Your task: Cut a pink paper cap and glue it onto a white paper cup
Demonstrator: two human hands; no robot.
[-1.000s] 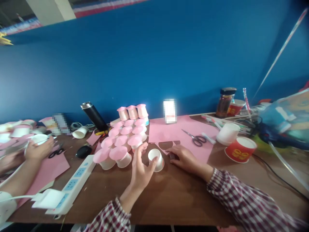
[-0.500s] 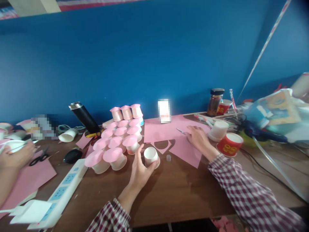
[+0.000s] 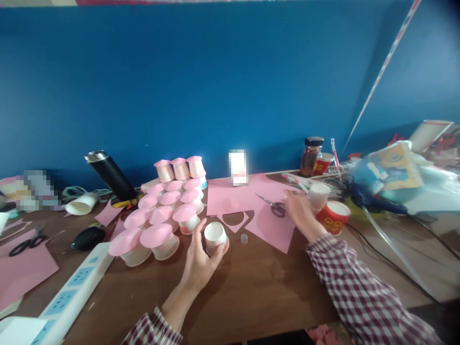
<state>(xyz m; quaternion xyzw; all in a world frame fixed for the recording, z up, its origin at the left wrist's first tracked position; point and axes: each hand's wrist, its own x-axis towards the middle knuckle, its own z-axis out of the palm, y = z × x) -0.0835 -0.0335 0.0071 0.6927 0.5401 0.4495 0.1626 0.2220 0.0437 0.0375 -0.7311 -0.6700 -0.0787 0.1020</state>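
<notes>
My left hand is closed around a small white paper cup on the table, thumb on the near side and fingers on the far side. The cup's wider rim faces down. My right hand is over the right edge of the pink paper, beside another white cup; its fingers reach forward, seem apart, and are partly blurred. Just left of it, scissors lie on the paper. A small translucent cap sits right of the held cup.
Several cups with pink paper tops stand on the left, near a black flask, a mouse and a power strip. To the right are a red cup, a jar, straws and a glue gun.
My right hand has left the scissors on the pink paper and moved right, to the white cup. My left hand stays on its cup. The view has turned; another person's hand is out of sight.
</notes>
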